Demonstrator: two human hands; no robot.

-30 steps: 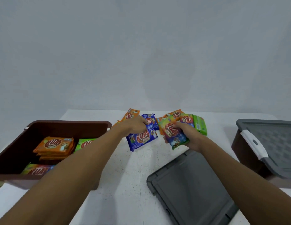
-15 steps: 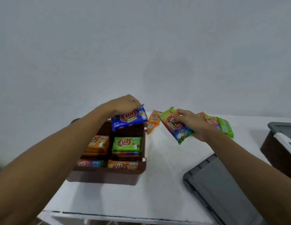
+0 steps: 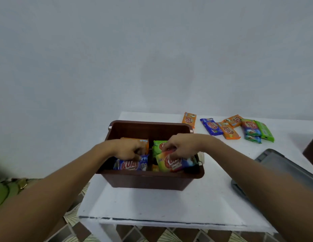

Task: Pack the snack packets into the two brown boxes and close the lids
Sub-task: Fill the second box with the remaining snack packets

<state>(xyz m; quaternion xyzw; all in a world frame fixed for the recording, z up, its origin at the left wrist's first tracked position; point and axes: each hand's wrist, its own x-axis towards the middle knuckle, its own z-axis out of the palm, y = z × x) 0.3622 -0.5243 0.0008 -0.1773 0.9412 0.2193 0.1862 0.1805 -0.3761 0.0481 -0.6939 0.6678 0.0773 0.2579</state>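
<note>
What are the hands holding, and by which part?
Left hand: blue snack packet, by its top edge. Right hand: multicoloured snack packet, by its top edge. Both are inside the brown box.

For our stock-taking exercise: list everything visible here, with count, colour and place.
brown box: one, brown, open, on the table
stacked packets: count hidden, orange and green, inside the box
blue packet: one, blue, box's near left
multicoloured packet: one, yellow-red-blue, box's near right
loose packets: at least six, orange, blue, green, table's far right
lid: one, grey, table, right of box
table: one, white
left hand: grips blue packet
right hand: grips multicoloured packet
</note>
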